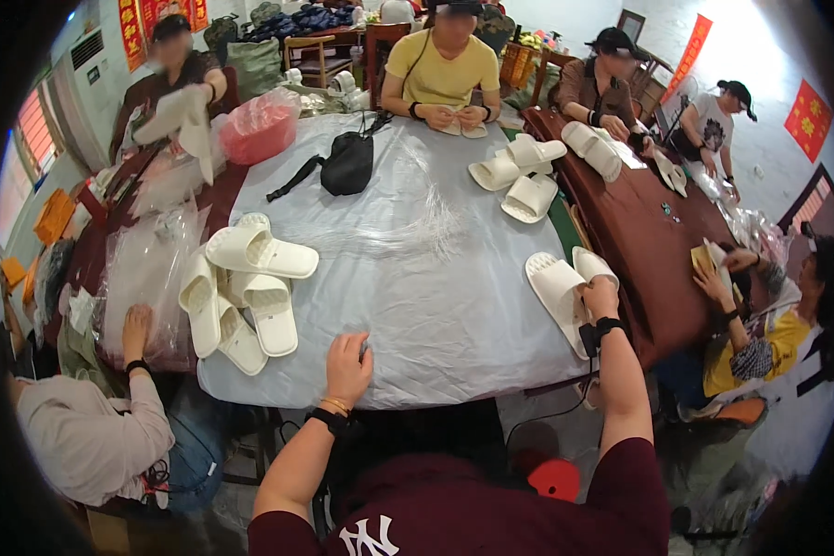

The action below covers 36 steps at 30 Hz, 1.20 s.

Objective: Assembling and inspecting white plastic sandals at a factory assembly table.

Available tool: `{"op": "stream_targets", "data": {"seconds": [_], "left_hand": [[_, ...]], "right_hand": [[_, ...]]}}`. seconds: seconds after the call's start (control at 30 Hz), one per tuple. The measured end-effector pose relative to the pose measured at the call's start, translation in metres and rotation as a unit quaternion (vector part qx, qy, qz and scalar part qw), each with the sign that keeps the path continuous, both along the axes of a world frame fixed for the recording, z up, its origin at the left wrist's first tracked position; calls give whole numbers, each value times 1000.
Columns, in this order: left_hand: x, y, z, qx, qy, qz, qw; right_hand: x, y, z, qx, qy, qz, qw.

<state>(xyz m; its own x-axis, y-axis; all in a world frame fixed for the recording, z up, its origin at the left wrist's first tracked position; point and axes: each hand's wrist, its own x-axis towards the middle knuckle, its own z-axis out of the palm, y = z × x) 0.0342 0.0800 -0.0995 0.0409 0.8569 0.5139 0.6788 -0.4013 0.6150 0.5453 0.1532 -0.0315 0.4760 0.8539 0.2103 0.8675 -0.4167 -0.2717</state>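
Observation:
My right hand [601, 298] is closed on the open end of a cream slipper [595, 265] at the table's right edge. Beside it, touching, lies a second cream slipper [554, 289], sole down. Near the table's front edge my left hand [348, 371] has its fingers curled. A small dark bit shows by its fingertips, too small to name. To the left of that hand is a heap of several cream slippers [273, 315], some lying across others.
Thin clear strands [417, 227] and a black bag [347, 165] lie on the sheet-covered table [380, 296]. More slippers [530, 196] lie at the far right. Co-workers sit around, one hand [137, 326] resting on clear plastic bags [148, 273]. A red bag [259, 130] stands far left.

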Motion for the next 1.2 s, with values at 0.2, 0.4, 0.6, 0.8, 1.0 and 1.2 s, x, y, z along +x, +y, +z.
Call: {"op": "stream_targets", "data": {"seconds": [0.2, 0.4, 0.6, 0.8, 1.0, 1.2], "left_hand": [[1, -1, 1, -27, -29, -16, 999], [34, -15, 53, -138, -110, -125, 976], [39, -6, 23, -114, -48, -48, 991], [20, -8, 19, -87, -14, -33, 996], [27, 4, 9, -89, -49, -35, 994], [21, 9, 10, -81, -54, -31, 995]], "right_hand": [[-31, 0, 9, 75, -39, 41, 996], [-156, -20, 12, 86, 84, 149, 981], [-245, -51, 13, -116, 318, 266, 903], [-212, -38, 7, 137, 73, 254, 955], [-211, -34, -16, -47, 302, 276, 911], [-173, 29, -10, -132, 275, 293, 906]]}}
